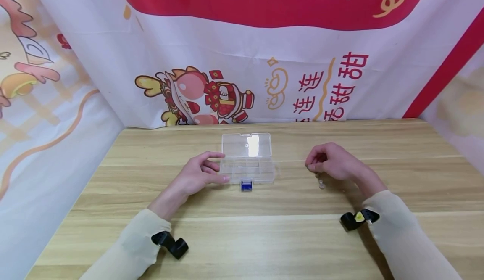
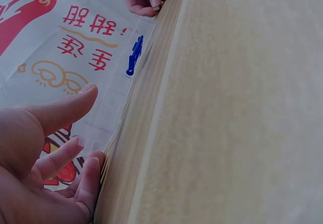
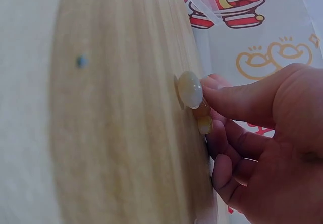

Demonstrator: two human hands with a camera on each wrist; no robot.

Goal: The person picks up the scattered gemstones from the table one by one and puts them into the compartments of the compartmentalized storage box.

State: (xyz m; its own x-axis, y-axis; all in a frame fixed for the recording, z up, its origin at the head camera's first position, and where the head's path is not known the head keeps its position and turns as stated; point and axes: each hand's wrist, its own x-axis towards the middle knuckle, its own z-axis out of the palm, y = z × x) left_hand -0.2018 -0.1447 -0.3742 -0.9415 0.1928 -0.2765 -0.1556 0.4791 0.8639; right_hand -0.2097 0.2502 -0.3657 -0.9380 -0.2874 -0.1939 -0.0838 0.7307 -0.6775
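Note:
A clear plastic compartment box stands on the table with its lid raised and its blue latch toward me. My left hand rests at the box's left end. Its thumb touches the front left corner, and the extended index finger reaches the hinge side. My right hand is low over the table, right of the box, pinching a small greyish piece between thumb and fingertips. Beside that hand lies a glossy whitish oval stone, with a smaller amber piece close by. The pinched piece is mostly hidden in the right wrist view.
The wood-grain table ends at a printed cloth hanging behind it. Cloth also hangs at both sides. A small blue-green dot shows on the table in the right wrist view.

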